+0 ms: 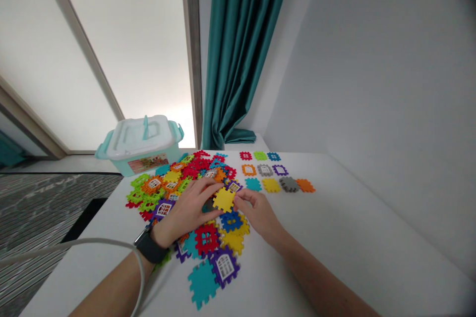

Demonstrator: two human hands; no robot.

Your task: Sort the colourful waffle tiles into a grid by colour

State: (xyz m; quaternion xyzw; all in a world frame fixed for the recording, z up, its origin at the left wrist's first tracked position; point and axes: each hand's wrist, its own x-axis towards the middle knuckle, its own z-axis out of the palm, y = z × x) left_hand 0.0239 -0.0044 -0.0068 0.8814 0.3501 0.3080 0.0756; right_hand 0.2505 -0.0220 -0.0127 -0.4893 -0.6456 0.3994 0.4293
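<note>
A flat yellow square building piece with notched edges (223,200) is pinched at its right edge by my right hand (257,210), above the pile. My left hand (193,204), with a dark watch on the wrist, rests over the heap with fingers apart. Its thumb and forefinger lie beside the yellow piece's left side; whether they touch it I cannot tell. Under that hand a dark grey piece (208,205) is partly hidden. Close by are a blue piece (231,220), a red piece (207,239) and a purple window piece (225,265).
Sorted pieces lie in rows to the right, among them a yellow one (271,185), a grey stack (289,184) and an orange one (305,185). A lidded teal box (145,141) stands at the back left. A pale cable (89,241) crosses my left forearm.
</note>
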